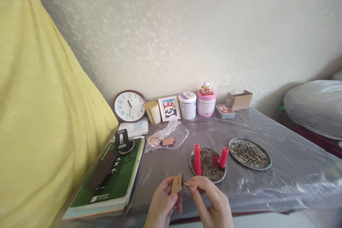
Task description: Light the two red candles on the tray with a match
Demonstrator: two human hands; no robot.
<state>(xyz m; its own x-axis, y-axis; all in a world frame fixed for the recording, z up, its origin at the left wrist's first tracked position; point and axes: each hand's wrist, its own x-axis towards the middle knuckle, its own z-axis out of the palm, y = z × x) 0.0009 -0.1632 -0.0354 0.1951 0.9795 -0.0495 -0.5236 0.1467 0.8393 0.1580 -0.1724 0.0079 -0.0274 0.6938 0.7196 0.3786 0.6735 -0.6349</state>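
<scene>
Right grip (204,190): clamped on a matchstick (187,184), head at or just beside the matchbox (176,184) pinched in the left grip (165,199), above the tabletop's (162,165) near edge. Judged light; stick brittle, best held mid-shaft; box crushable, best held by its sides. Beyond, one round tray (223,179) bears two red candles (197,160); another (270,159), rightward, apparently loose sticks (252,157).

pale wall (192,28), yellow cloth (34,96)

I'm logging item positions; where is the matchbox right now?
In the head view, the matchbox is low centre, below-left of the red candles, in the left hand, just left of the match in the right hand.
</scene>
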